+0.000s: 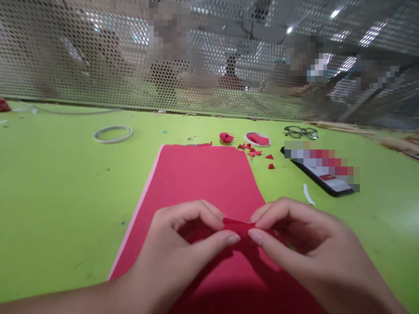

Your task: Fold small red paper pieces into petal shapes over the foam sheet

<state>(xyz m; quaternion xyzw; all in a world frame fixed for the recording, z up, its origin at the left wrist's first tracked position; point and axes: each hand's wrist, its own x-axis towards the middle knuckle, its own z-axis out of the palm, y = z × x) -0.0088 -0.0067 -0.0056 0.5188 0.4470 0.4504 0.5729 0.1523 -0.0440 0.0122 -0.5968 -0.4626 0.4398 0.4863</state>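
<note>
A small piece of red paper (239, 227) is pinched between both hands, above a stack of large red sheets (203, 179). My left hand (183, 248) grips its left end between thumb and fingers. At the right end, the thumb and fingers of my right hand (304, 244) are closed on the same piece. Beyond the sheets lie small folded red triangles (252, 152) and a round, spiky red paper piece (226, 138).
On the green table (65, 187) are a tape roll (113, 134) at the left, a ring holding red paper pieces (258, 139), glasses (301, 132), a phone (321, 171) and a white strip (308, 194) at the right. A perforated metal screen (131, 56) stands behind; people show through it.
</note>
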